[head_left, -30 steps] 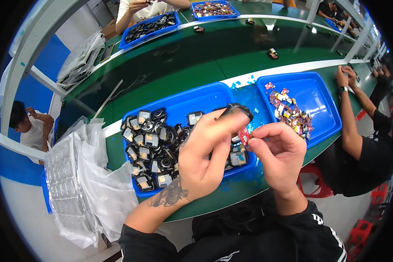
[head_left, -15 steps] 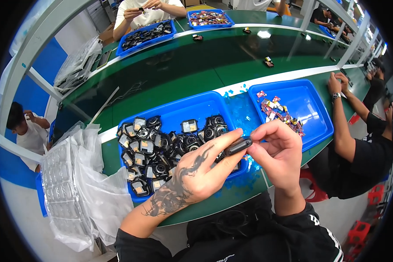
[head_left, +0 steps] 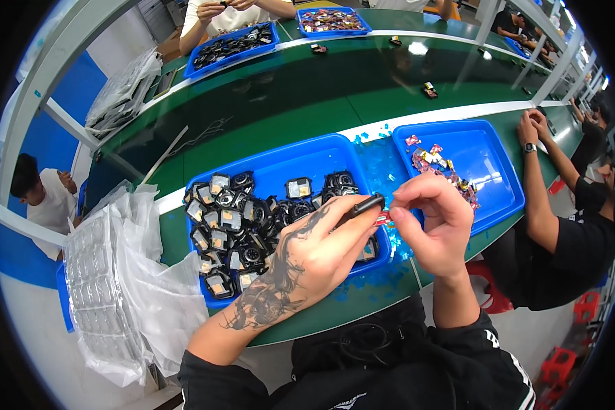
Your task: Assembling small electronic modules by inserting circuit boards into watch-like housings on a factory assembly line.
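My left hand [head_left: 314, 249] grips a black smartwatch case [head_left: 363, 209] edge-on between thumb and fingers, above the right end of a blue tray. A small red piece [head_left: 383, 218] shows at the case's edge by my left thumb; whether it is attached, I cannot tell. Close beside the case is my right hand [head_left: 436, 222], its thumb and forefinger curled but apart, with nothing visible between them. Many similar black smartwatch cases [head_left: 227, 219] fill the left blue tray [head_left: 273, 164], some face up with pale insides, others showing round backs.
A second blue tray [head_left: 495, 171] on the right contains small red, white and yellow parts [head_left: 430, 161]. Blue scraps [head_left: 376, 164] litter the green bench between the trays. Plastic packing sheets [head_left: 99, 287] lie at left. Across the bench, a person [head_left: 239, 17] works behind another tray; a co-worker [head_left: 560, 219] sits at right.
The case has tilted up in my left hand, and the red piece now shows. My right fingertips have come away from the case and opened slightly.
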`<state>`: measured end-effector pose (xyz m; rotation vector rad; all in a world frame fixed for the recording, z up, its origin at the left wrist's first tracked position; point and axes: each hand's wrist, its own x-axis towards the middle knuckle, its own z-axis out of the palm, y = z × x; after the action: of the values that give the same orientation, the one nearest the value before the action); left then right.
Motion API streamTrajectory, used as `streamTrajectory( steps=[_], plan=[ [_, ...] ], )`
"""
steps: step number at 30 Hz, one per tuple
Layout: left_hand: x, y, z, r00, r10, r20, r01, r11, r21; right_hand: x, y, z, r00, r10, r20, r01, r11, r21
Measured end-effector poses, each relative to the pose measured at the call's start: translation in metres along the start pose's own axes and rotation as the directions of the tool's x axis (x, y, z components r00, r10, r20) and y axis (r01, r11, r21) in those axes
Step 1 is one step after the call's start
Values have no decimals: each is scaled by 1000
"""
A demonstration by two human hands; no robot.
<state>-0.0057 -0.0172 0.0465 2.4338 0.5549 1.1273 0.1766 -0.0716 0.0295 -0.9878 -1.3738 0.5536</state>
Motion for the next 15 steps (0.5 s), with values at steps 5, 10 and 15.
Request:
streamTrajectory(
  steps=[5,10,15],
  plan=[
    [-3,-1,1,972,-214,98,232,939,-255,-2,-3,-2,987,156,33,-156,904,399],
    [-4,0,8,696,-523,493,636,129,-761,-15,1,8,994,52,-92,-30,973,230],
    [-8,-2,11,687,-531,497,634,103,-766,-13,-11,7,994,98,-50,-94,993,65]
  ],
)
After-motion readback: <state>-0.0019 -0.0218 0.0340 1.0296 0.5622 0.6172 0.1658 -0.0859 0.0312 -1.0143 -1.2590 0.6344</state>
